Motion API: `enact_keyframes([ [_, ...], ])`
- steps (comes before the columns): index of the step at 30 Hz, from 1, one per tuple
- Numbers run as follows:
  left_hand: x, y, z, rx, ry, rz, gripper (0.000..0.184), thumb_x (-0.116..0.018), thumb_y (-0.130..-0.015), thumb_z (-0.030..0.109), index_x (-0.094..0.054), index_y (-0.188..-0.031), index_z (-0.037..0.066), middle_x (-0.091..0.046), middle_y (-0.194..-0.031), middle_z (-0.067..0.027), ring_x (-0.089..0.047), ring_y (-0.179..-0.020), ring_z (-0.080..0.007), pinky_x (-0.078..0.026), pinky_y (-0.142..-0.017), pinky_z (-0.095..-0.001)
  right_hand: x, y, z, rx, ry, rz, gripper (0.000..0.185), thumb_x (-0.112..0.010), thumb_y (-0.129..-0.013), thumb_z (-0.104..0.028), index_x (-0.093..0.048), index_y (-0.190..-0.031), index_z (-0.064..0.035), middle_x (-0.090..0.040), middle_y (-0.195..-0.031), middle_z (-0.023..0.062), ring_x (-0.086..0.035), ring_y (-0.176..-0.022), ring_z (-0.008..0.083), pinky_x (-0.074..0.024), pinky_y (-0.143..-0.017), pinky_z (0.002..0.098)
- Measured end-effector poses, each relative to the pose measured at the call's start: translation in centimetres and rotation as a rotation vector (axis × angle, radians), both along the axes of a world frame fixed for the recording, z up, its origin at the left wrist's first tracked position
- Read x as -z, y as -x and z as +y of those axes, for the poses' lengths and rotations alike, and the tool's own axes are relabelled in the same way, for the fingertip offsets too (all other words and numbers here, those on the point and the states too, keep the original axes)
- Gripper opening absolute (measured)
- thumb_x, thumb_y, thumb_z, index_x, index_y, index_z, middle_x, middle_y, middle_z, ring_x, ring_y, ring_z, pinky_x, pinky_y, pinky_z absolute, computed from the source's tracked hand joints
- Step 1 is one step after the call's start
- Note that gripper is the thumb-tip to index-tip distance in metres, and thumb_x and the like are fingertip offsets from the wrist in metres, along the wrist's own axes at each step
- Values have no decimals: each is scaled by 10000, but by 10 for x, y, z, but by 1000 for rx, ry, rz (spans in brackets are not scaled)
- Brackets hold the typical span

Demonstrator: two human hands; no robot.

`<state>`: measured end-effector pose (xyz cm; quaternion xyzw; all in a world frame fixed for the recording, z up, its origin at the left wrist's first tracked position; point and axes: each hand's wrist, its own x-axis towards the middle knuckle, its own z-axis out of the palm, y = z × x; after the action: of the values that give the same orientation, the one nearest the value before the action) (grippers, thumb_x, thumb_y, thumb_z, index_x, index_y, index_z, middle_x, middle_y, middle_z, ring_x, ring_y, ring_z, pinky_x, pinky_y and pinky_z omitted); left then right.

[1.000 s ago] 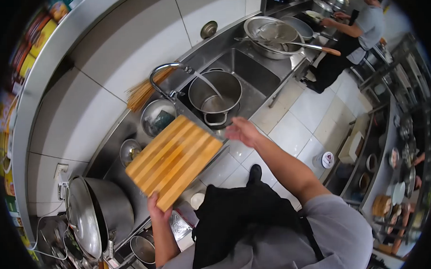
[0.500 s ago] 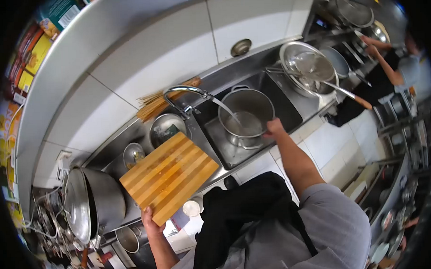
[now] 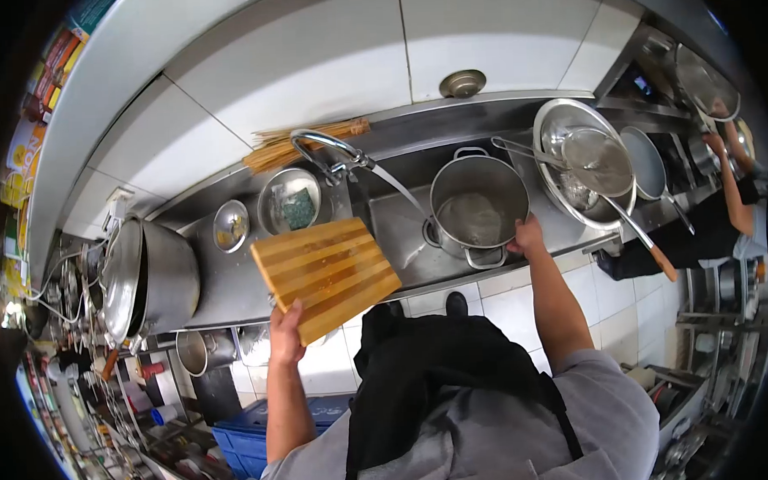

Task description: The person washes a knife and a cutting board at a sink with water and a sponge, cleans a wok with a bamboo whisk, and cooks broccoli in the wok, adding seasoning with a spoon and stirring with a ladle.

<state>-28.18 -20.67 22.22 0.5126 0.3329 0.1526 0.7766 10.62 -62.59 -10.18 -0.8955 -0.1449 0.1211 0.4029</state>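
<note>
My left hand [image 3: 286, 332] grips the near left corner of a striped wooden cutting board [image 3: 326, 276], holding it tilted over the counter's front edge and the sink's left side. With closed fingers my right hand [image 3: 526, 235] holds the near right rim of a deep metal pot [image 3: 480, 215], which has loop handles. The pot is at the right side of the sink [image 3: 406, 260]; its underside is hidden. Water runs from the curved faucet [image 3: 326, 145] and comes down at the pot's left edge. Whether any goes inside is unclear.
Left of the sink are a bowl with a green scrubber [image 3: 298, 209], a small bowl [image 3: 231, 227] and a large lidded pot [image 3: 169, 273]. Skewers [image 3: 305, 145] lie behind. A strainer [image 3: 597, 161] rests over a basin [image 3: 553, 124] at right, near another person's arm [image 3: 733, 185].
The pot has shifted right with my right hand, so the stream that fell inside it now meets its left edge. The cutting board is still in my left hand, at a changed tilt.
</note>
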Motion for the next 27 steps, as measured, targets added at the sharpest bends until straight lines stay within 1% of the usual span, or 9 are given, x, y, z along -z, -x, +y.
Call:
enact_keyframes([
  [2,17,-26,-20,-110,-75,136,409,-560,-926,165,-459,-1265,-42,-585,-1179,-165,-597,-1056,-287,-502,-889,-400,-77,17,11,58,199,86,404,-524,-892,-166,-446,-1273,-58,-637,-972,216,-680,-769,319,-582,-606,408],
  [4,34,-55,-32,-89,-6,91,409,-597,-917,156,-484,-1245,-60,-600,-1152,-157,-596,-1009,-251,-484,-871,-347,-196,61,50,239,326,-76,569,-670,-824,-302,-501,-1272,7,-562,-1202,258,-533,-1126,405,-421,-972,470],
  [9,97,-124,-25,-47,-22,132,331,-548,-922,119,-528,-1195,-66,-630,-1063,-160,-617,-933,-249,-502,-812,-362,-298,71,183,-341,-341,-91,673,-564,-911,-322,-290,-1440,-7,-464,-1372,233,-430,-1298,344,-334,-1079,410],
  [12,117,-149,-22,-44,63,125,320,-544,-912,113,-533,-1175,-68,-630,-1023,-157,-627,-857,-252,-515,-748,-374,-313,69,302,-360,-426,-518,576,-551,-919,-279,-354,-1390,-11,-524,-1286,257,-502,-1203,389,-412,-995,424],
  [13,124,-153,-21,-35,120,131,317,-549,-902,112,-536,-1162,-69,-630,-1002,-155,-631,-819,-258,-522,-720,-381,-320,73,321,-369,-431,-517,576,-551,-919,-279,-354,-1390,-11,-524,-1286,257,-502,-1203,389,-412,-995,424],
  [15,164,-159,-11,-44,101,122,308,-551,-891,113,-544,-1141,-67,-633,-964,-157,-633,-802,-266,-524,-701,-385,-333,83,344,-590,-138,-117,403,-546,-917,-220,-452,-1250,-12,-615,-1081,258,-575,-1042,421,-454,-879,472],
  [18,179,-168,-19,-72,96,112,294,-557,-871,118,-563,-1108,-56,-639,-904,-161,-637,-778,-276,-524,-677,-391,-331,106,344,-537,-96,-143,270,-548,-911,-171,-485,-1121,-14,-637,-925,241,-601,-910,434,-456,-786,507],
  [22,178,-178,-48,-172,250,5,307,-568,-857,147,-584,-1098,-43,-651,-859,-162,-641,-781,-266,-513,-664,-400,-328,102,347,-579,-115,-145,282,-594,-900,-198,-491,-1098,-26,-643,-932,237,-606,-910,429,-463,-775,492],
  [27,234,-188,-58,-119,-230,390,391,-598,-843,255,-610,-1037,-84,-658,-954,-256,-651,-900,-367,-497,-777,-426,-326,123,359,-532,-70,-154,266,-621,-893,-214,-490,-1031,-27,-657,-913,201,-618,-902,413,-476,-749,449],
])
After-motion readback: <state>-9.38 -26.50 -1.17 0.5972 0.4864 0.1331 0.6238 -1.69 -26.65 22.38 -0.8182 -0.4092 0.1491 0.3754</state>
